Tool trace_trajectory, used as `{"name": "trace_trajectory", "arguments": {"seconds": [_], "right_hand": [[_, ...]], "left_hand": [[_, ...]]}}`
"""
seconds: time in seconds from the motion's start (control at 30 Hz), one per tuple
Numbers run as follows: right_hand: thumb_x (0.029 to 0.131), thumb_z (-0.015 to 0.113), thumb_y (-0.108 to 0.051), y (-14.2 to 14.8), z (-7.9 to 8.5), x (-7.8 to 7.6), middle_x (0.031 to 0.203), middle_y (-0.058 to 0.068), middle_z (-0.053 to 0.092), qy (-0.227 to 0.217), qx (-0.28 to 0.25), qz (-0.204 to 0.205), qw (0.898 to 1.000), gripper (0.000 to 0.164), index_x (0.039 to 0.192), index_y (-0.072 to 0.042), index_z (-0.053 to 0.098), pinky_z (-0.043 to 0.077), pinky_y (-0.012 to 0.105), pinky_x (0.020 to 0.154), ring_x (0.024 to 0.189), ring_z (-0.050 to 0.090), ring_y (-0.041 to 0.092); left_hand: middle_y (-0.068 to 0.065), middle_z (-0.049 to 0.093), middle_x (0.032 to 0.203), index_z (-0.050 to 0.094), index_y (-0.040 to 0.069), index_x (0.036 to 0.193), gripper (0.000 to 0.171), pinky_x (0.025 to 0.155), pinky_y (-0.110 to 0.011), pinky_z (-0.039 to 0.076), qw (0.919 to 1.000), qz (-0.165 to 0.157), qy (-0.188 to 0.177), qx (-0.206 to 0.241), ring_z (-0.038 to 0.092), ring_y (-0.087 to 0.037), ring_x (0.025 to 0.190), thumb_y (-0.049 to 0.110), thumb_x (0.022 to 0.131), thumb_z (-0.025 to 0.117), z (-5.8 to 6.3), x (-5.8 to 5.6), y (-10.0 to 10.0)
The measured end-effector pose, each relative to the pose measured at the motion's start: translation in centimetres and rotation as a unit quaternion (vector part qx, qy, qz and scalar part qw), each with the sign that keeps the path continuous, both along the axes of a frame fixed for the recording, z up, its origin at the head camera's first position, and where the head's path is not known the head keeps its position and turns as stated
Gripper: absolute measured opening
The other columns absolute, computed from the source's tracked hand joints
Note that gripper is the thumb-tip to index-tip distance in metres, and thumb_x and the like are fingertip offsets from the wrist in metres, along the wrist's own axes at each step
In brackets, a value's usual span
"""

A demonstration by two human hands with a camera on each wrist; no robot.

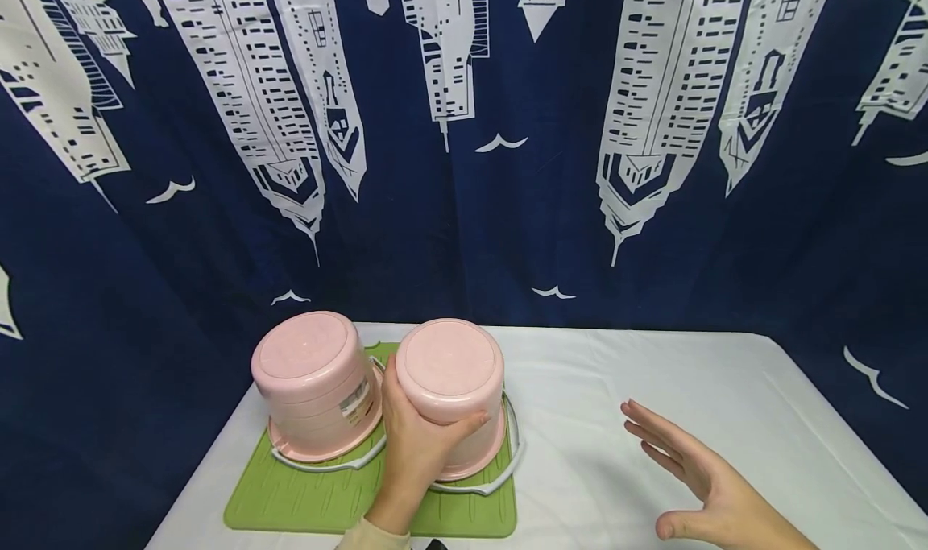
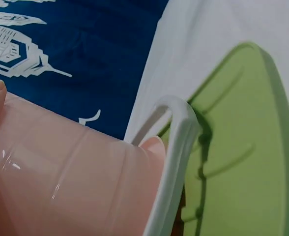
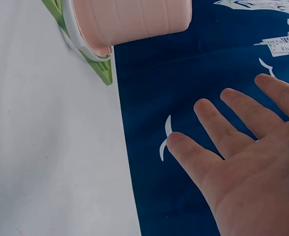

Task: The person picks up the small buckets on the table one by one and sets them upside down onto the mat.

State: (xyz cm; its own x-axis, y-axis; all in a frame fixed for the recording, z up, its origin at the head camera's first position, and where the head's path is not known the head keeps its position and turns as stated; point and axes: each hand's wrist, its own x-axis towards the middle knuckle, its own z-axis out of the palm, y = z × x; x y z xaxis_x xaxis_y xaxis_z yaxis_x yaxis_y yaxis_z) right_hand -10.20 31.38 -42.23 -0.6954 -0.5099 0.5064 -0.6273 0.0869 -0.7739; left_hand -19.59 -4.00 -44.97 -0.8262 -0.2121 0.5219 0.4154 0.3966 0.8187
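Note:
My left hand (image 1: pixel 416 445) grips a pink bucket (image 1: pixel 451 358) that stands upside down on a green ridged mat (image 1: pixel 290 506). The thumb lies across its front side and the other fingers reach round its left side, partly hidden. In the left wrist view, the grey handle (image 2: pixel 171 172) of this bucket hangs by its rim, close over the mat. To its left a second upturned pink bucket (image 1: pixel 308 357) with a label stands on the same mat. My right hand (image 1: pixel 706 485) hovers over the table at the right, fingers spread and straight, holding nothing.
The mat lies on the left half of a table with a white cloth (image 1: pixel 594 373). Behind the table hangs a dark blue curtain (image 1: pixel 493 228) printed with white buildings and birds. Grey handle (image 1: pixel 337 465) of the left bucket lies round its base.

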Motion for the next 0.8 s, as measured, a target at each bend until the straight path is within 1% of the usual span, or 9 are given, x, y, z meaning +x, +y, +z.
{"name": "trace_trajectory", "arguments": {"seconds": [0.07,0.13,0.17,0.23,0.33,0.43,0.5,0.63,0.8], "right_hand": [[0.082,0.082,-0.001,0.0,0.0,0.0,0.161,0.027,0.021,0.001,-0.002,0.002,1.0,0.099,0.155,0.011,0.016,0.034,0.021,0.11,0.145,0.034,0.021],[0.082,0.081,-0.001,0.1,-0.1,0.0,0.161,0.027,0.02,0.003,-0.003,0.004,1.0,0.098,0.155,0.012,0.016,0.034,0.021,0.11,0.146,0.034,0.021],[0.082,0.081,0.0,0.1,-0.1,0.0,0.161,0.027,0.02,0.002,-0.004,0.005,1.0,0.098,0.155,0.012,0.016,0.034,0.021,0.11,0.146,0.033,0.021],[0.083,0.081,0.0,0.1,-0.2,-0.1,0.161,0.027,0.021,0.005,-0.005,0.007,1.0,0.098,0.155,0.012,0.016,0.033,0.021,0.11,0.146,0.034,0.022],[0.083,0.081,0.0,0.0,-0.2,-0.2,0.16,0.03,0.02,0.01,-0.011,0.015,1.0,0.098,0.154,0.014,0.015,0.032,0.021,0.111,0.146,0.033,0.023],[0.083,0.081,-0.001,-0.1,-0.1,-0.2,0.159,0.031,0.02,0.016,-0.015,0.02,1.0,0.098,0.153,0.015,0.015,0.032,0.021,0.112,0.146,0.032,0.025],[0.083,0.081,-0.002,-0.1,-0.1,-0.3,0.159,0.031,0.02,0.019,-0.018,0.023,0.999,0.098,0.153,0.016,0.014,0.031,0.021,0.112,0.146,0.032,0.025],[0.083,0.081,-0.002,-0.2,0.0,-0.3,0.159,0.031,0.021,0.023,-0.023,0.027,0.999,0.098,0.152,0.017,0.014,0.031,0.022,0.112,0.146,0.032,0.025],[0.082,0.082,-0.001,-0.5,-0.1,-0.2,0.16,0.03,0.021,0.021,-0.018,0.023,0.999,0.099,0.152,0.017,0.015,0.031,0.022,0.112,0.147,0.032,0.024]], "left_hand": [[-0.002,0.032,0.156,0.014,0.022,0.161,0.148,0.116,-0.05,0.023,1.0,0.008,0.003,-0.004,0.025,-0.022,0.145,0.058,0.045,0.099,0.0,0.1,0.3],[-0.003,0.033,0.155,0.015,0.02,0.161,0.147,0.116,-0.052,0.023,0.9997,0.018,0.016,-0.01,0.026,-0.024,0.144,0.058,0.045,0.099,0.0,0.3,0.5],[-0.003,0.033,0.155,0.016,0.02,0.16,0.146,0.116,-0.051,0.023,0.9994,0.024,0.024,-0.012,0.027,-0.024,0.144,0.058,0.046,0.098,0.1,0.4,0.6],[-0.007,0.033,0.156,0.016,0.017,0.16,0.146,0.115,-0.054,0.024,0.9984,0.038,0.037,-0.021,0.027,-0.027,0.145,0.058,0.047,0.098,0.0,0.9,1.0],[-0.012,0.024,0.16,0.012,0.014,0.161,0.145,0.114,-0.057,0.022,0.9978,0.047,0.037,-0.03,0.023,-0.031,0.146,0.057,0.05,0.097,0.1,1.7,1.4],[-0.016,0.012,0.164,0.008,0.012,0.161,0.145,0.114,-0.059,0.019,0.9982,0.04,0.028,-0.034,0.016,-0.034,0.148,0.057,0.054,0.096,0.1,2.2,1.7],[-0.017,0.008,0.165,0.007,0.012,0.161,0.145,0.114,-0.059,0.017,0.9985,0.033,0.029,-0.032,0.013,-0.034,0.148,0.056,0.055,0.095,0.1,2.2,1.8],[-0.02,0.009,0.163,0.007,0.011,0.161,0.144,0.115,-0.061,0.016,0.9989,0.027,0.031,-0.025,0.011,-0.036,0.149,0.053,0.056,0.096,0.0,1.7,1.8],[-0.024,0.011,0.162,0.004,0.008,0.16,0.146,0.115,-0.063,0.013,0.9985,0.045,0.01,-0.028,0.007,-0.038,0.149,0.048,0.056,0.098,-0.2,0.9,1.4]]}}
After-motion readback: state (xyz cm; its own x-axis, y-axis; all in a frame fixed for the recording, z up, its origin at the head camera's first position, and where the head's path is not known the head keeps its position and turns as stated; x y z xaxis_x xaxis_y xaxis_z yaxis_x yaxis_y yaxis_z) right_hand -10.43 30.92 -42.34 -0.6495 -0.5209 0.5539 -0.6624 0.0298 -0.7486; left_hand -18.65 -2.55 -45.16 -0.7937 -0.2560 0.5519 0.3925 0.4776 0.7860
